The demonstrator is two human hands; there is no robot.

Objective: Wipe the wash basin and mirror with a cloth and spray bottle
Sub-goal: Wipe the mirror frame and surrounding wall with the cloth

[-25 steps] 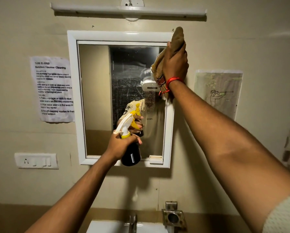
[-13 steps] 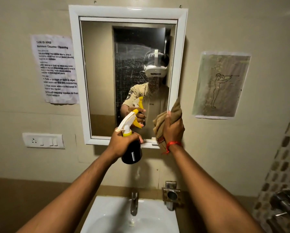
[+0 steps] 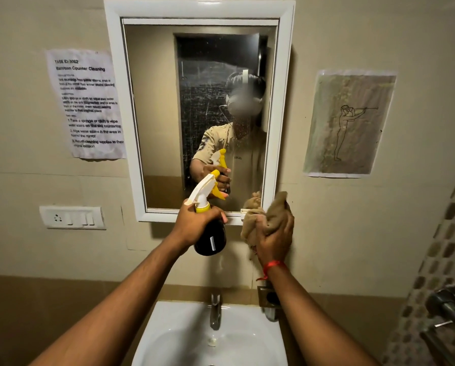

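In the head view, a dark spray bottle with a white-and-yellow trigger head is held upright in the left hand, the fingers wrapped tightly around its neck and shoulder. It is kept just in front of the lower edge of the mirror, its nozzle pointed up and to the left. A brown cloth is bunched in the right hand, whose fingers are curled closed over it; the wad is pressed at the mirror's bottom right corner, over the white frame.

Fine droplets and faint streaks can be seen on the glass — most clearly across the dark central reflection — so the mirror is judged to be sprayed and only partly wiped. Below, the white wash basin is seen with a tap above its bowl; no cloth is on it, and whether it has been wiped cannot be told. The glass looks to need more passes, and possibly the basin too. A printed notice and a drawing are taped on either side.
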